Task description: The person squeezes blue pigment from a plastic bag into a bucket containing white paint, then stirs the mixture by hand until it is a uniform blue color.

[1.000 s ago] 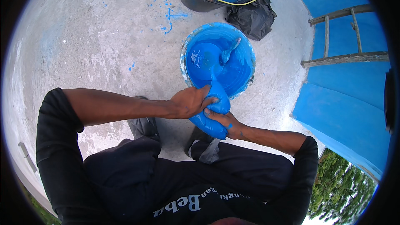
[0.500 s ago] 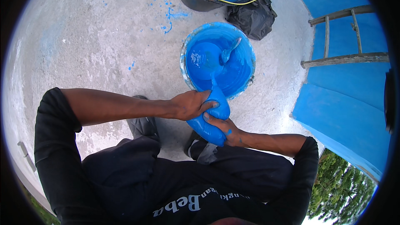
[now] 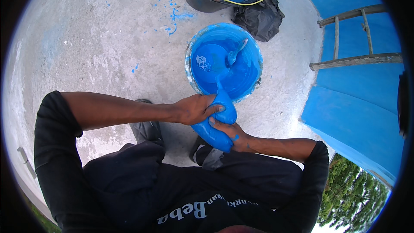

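Note:
Both my hands grip a soft plastic bag of blue paint (image 3: 213,135), bulging between and below them. My left hand (image 3: 194,108) is closed round its upper part, thumb across the front. Lower down, my right hand (image 3: 233,134) is wrapped about the bag, with a blue smear on its skin. The bag's narrow end points over the near rim of a paint-coated bucket (image 3: 189,62), and blue paint runs from it into the bucket. A blue-smeared stirring tool (image 3: 238,51) leans inside; its lower end is under the paint.
Beyond the bucket stands a black pail (image 3: 199,2) of bluish liquid with a yellow handle. A crumpled black plastic bag (image 3: 261,19) lies beside it. Blue splatters mark the concrete floor (image 3: 103,47). At right, a wooden ladder (image 3: 358,62) rests against a blue wall (image 3: 353,103).
Hardly anything differs. The whole view has shifted very slightly, while both hands keep the same grip on the bag and paint still runs from its end.

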Motion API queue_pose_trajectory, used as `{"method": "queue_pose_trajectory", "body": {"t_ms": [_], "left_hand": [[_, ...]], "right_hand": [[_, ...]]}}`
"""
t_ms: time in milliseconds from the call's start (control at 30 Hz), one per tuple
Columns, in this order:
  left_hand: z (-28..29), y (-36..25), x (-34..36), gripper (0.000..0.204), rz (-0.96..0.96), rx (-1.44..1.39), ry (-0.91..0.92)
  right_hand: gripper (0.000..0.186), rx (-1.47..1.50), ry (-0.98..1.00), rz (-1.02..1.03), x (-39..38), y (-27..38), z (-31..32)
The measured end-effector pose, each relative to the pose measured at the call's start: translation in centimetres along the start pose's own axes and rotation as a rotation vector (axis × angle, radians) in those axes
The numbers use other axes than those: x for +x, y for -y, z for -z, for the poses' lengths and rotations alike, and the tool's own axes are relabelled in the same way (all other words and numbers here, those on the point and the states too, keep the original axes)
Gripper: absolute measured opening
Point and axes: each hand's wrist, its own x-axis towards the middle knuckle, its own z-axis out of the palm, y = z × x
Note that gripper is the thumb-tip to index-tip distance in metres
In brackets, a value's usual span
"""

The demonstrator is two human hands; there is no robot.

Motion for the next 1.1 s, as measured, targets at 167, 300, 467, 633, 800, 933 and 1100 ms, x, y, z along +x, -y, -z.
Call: {"method": "queue_pose_trajectory", "body": {"t_ms": [167,300,467,633,800,933,1100], "left_hand": [[0.6,0.0,0.5,0.043,0.021,0.032,0.023],[0.4,-0.7,-0.2,0.043,0.100,0.012,0.058],[0.2,-1.0,-0.5,0.043,0.098,0.020,0.063],[1.2,-0.1,1.0,0.041,0.041,0.099,0.025],[0.8,-0.2,0.5,0.041,0.072,0.062,0.039],[0.4,-0.1,0.0,0.042,0.122,0.061,0.046],[1.8,-0.4,1.2,0.042,0.050,0.133,0.001]], "right_hand": [[0.076,-0.006,-0.018,0.037,0.1,0.5,0.0],[0.075,-0.019,0.032,0.008,-0.1,0.1,0.0],[0.072,-0.016,0.018,0.020,0.1,-0.9,0.1],[0.076,-0.004,0.020,0.079,-0.1,1.2,-0.5],[0.080,-0.014,0.024,0.068,0.2,0.4,-0.2],[0.079,-0.052,0.026,0.054,0.3,-0.1,-0.1],[0.074,-0.029,0.028,0.111,0.5,1.5,-0.1]]}}
